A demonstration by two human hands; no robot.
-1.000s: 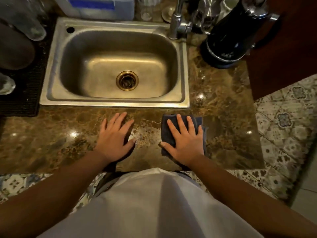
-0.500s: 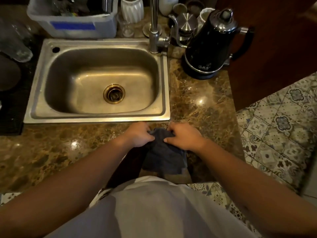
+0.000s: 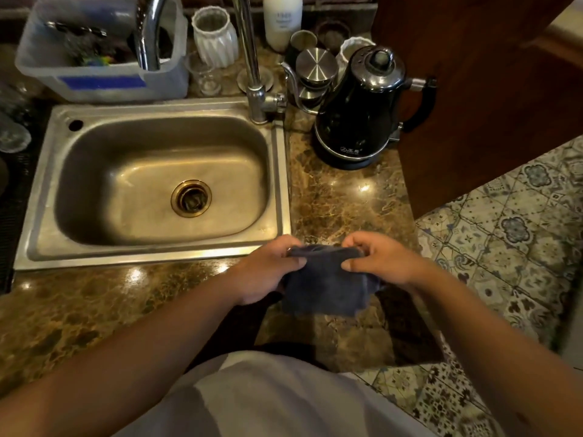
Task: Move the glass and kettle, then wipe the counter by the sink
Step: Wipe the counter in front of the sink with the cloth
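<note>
A dark blue cloth [image 3: 325, 288] hangs above the brown marble counter [image 3: 344, 197], just in front of the steel sink [image 3: 280, 190]. My left hand [image 3: 268, 269] pinches its upper left corner and my right hand [image 3: 381, 260] pinches its upper right corner. The black kettle [image 3: 359, 118] stands on the counter right of the sink, its handle toward the wooden cabinet. A clear glass [image 3: 203, 75] stands behind the sink, left of the tap [image 3: 252, 74].
A plastic tub [image 3: 104, 80] with utensils sits behind the sink at left. A white ribbed cup [image 3: 214, 36], a white bottle [image 3: 282, 20] and steel canisters [image 3: 315, 70] crowd the back. A dark mat [image 3: 15, 197] with glassware lies left. The wooden cabinet [image 3: 492, 89] bounds the right.
My right hand lay flat on the cloth on the counter a second ago. Both hands have since picked the cloth up and now hold it spread by its top corners.
</note>
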